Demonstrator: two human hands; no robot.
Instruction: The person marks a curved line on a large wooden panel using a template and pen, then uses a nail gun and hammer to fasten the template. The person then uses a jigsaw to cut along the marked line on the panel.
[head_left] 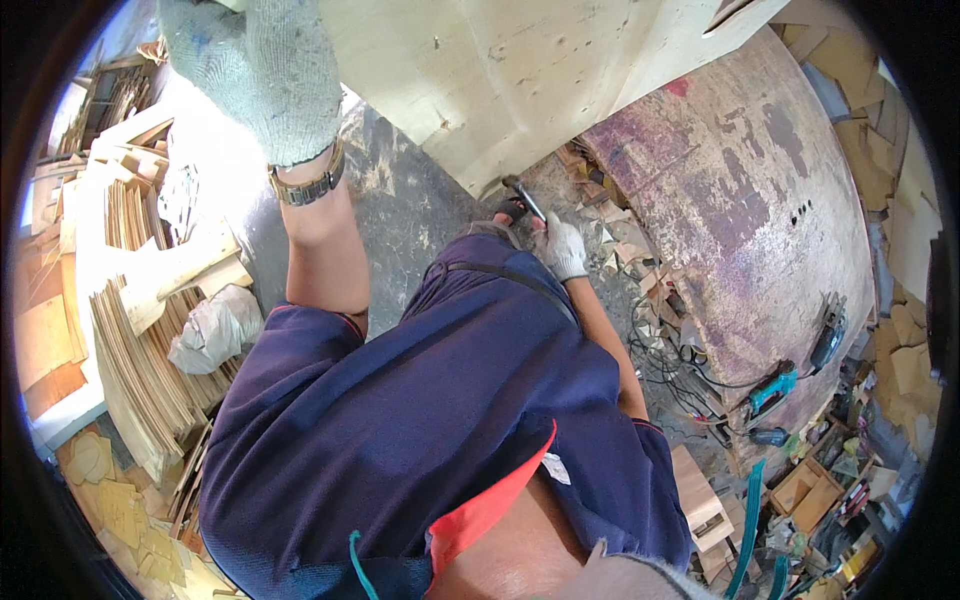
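My right hand, in a pale work glove, is wrapped round the handle of a hammer. The hammer's dark head is close to the lower corner of a large, pale plywood sheet; whether they touch I cannot tell. My left hand, in a grey knitted glove, is raised at the upper left beside the sheet's left edge. Its fingertips are cut off by the top of the picture, so its grip is hidden. A wristwatch is on that wrist.
A worn, stained board lies at the right, bearing a teal power tool. Cables and wood scraps litter the dark floor. Stacked veneer strips and a plastic bag are at the left. A wooden box is lower right.
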